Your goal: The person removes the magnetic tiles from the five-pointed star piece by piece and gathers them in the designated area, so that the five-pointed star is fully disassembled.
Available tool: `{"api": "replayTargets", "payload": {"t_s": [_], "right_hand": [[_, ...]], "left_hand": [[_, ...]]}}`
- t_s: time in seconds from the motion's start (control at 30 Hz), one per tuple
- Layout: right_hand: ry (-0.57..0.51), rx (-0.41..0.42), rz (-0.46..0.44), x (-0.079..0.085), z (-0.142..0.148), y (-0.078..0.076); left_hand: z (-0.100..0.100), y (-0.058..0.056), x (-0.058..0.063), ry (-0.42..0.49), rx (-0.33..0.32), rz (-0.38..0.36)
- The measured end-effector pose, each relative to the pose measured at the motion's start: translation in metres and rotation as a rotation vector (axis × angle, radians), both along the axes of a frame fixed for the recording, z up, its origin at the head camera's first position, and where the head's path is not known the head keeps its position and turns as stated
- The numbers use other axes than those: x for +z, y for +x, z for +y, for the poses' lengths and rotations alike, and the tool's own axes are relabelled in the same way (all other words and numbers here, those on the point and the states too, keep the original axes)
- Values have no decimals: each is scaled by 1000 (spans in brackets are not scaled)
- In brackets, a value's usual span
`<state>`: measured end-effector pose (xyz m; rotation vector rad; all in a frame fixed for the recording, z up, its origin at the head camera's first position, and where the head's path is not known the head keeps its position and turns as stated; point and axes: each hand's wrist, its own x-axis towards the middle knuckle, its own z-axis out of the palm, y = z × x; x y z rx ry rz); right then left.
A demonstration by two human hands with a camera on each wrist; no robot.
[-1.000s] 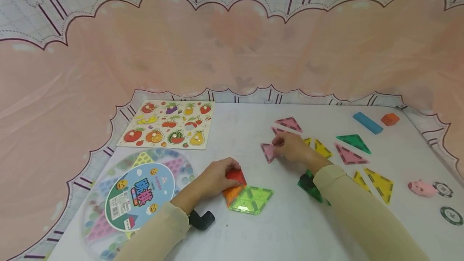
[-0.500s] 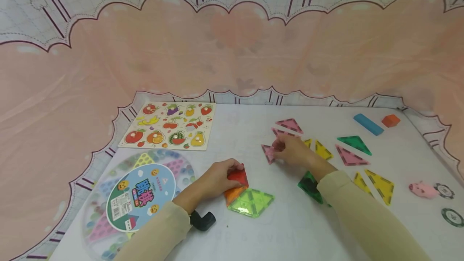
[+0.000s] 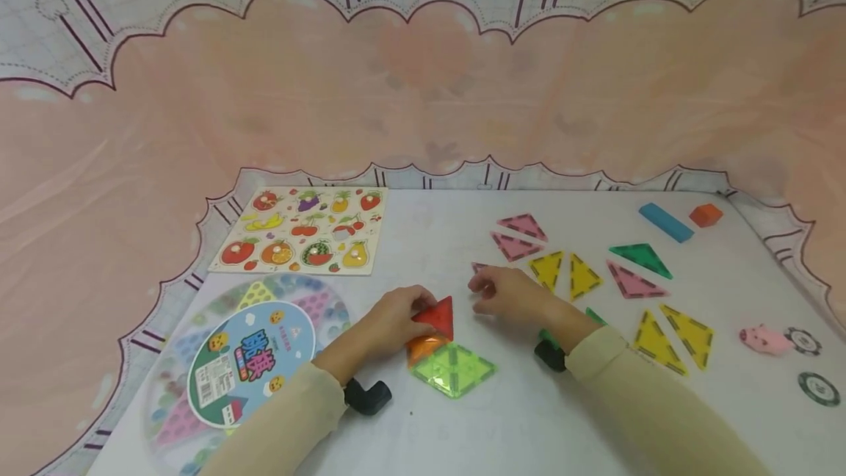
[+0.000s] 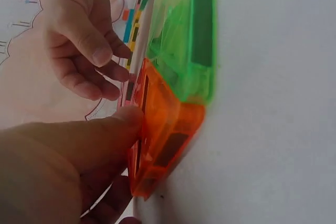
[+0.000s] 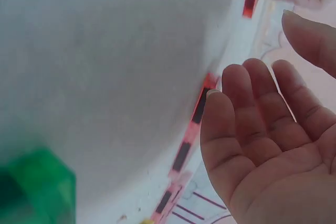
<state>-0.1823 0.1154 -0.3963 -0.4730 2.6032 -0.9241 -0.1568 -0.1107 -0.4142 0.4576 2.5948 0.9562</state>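
Note:
My left hand [image 3: 395, 320] pinches a red triangular magnetic tile [image 3: 441, 316], tilted up over an orange tile [image 3: 425, 348]. Light green triangular tiles [image 3: 454, 369] lie flat against the orange one, forming a diamond. To the right, my right hand [image 3: 512, 297] holds nothing; its fingers are loosely bent in the right wrist view. Just behind that hand lies a pink triangular tile [image 3: 479, 267], mostly covered by the fingers in the head view. Under the right wrist, a dark green tile [image 3: 595, 316] is partly hidden.
Pink [image 3: 522, 226], yellow [image 3: 584, 278] and green [image 3: 641, 258] triangles lie on the right. Beyond them are a blue block [image 3: 665, 222], an orange block [image 3: 706, 215], a toy pig [image 3: 764, 340] and chips [image 3: 818, 389]. A fruit puzzle board [image 3: 300, 232] and round game box [image 3: 254, 362] stand left.
My right hand has let go of the pink tile and shifted slightly left and nearer. The red tile in my left hand has turned and now tilts up above the orange tile.

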Motion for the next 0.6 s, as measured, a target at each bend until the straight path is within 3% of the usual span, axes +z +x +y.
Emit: {"api": "replayTargets", "payload": {"t_s": [0.13,0.33,0.6], "right_hand": [[1,14,-1,-2,-8,2],[46,75,-6,-4,-21,4],[114,150,11,-5,-37,11]], "left_hand": [[-4,0,-1,25,-36,25],[-9,8,-1,-18,-4,78],[-15,15,0,-5,-12,100]]}}
